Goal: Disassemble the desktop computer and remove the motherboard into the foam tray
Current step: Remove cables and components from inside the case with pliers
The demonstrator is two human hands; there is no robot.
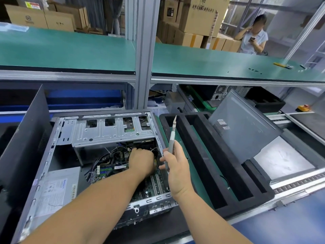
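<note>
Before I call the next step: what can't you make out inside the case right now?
- Left hand fingertips: buried among cables, head view; grip unclear.
- Motherboard: mostly covered by both forearms.
- Power supply label: too small to read.
- Right hand tool: tip type indistinct.

The conveyor bench [299,186] carries the open computer case [105,131] beside the black foam tray [202,155]

An electronics factory line: long green-matted workbenches [70,50] on aluminium frames, a roller conveyor [299,185], stacked brown cardboard cartons [198,16].
</note>
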